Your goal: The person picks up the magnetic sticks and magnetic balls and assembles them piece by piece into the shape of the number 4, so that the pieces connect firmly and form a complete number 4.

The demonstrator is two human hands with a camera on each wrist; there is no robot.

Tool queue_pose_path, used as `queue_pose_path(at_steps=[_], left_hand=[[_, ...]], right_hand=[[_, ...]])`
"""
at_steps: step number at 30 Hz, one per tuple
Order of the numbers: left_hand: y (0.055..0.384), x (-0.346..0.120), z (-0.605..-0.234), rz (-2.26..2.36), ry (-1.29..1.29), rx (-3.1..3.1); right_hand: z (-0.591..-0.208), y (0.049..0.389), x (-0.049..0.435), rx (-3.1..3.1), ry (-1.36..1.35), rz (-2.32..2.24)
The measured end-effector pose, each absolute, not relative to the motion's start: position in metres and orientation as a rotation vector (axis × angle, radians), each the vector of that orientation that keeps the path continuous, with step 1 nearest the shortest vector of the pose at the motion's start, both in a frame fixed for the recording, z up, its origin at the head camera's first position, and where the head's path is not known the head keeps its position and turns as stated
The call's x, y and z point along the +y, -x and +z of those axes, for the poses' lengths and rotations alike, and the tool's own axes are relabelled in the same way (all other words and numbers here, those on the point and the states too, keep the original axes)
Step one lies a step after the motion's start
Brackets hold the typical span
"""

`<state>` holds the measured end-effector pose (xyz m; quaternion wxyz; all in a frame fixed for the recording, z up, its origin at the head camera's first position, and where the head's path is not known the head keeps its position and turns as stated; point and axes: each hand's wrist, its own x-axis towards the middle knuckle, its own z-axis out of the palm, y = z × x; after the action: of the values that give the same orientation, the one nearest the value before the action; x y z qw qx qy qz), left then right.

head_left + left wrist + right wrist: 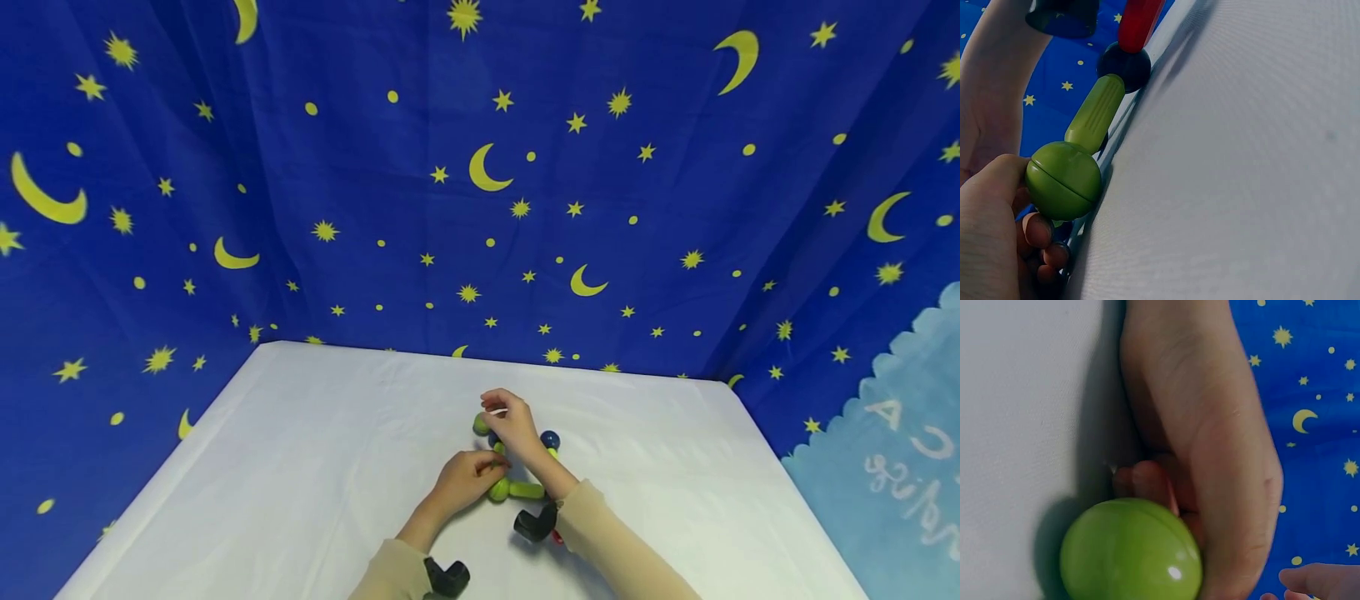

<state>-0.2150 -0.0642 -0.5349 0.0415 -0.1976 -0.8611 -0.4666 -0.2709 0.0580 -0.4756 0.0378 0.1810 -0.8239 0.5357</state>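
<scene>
A toy of smooth balls and rods lies on the white table. Its near green ball [1063,181] joins a green rod [527,490], which leads to a dark blue ball [1124,67] and a red rod [1140,25]. My left hand [465,479] holds the toy beside the near green ball, thumb against it and fingers curled behind. My right hand [517,429] reaches across to the far end and grips another green ball [1130,550], fingertips behind it. A dark blue ball [493,439] sits partly covered beside that hand.
Another dark blue ball [551,439] lies right of the right wrist. Black wrist mounts [535,523] hang under both sleeves, one over the toy's red part. The white table [337,433] meets a blue star-and-moon curtain [420,250] at its back and sides.
</scene>
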Motion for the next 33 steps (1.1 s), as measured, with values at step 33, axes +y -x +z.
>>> queue_pose_path(at_steps=[33], left_hand=[[0.216, -0.065, -0.539, -1.450, 0.610, -2.639]], right_hand=[[-0.502, 0.288, 0.059, -2.824, -0.594, 1.423]])
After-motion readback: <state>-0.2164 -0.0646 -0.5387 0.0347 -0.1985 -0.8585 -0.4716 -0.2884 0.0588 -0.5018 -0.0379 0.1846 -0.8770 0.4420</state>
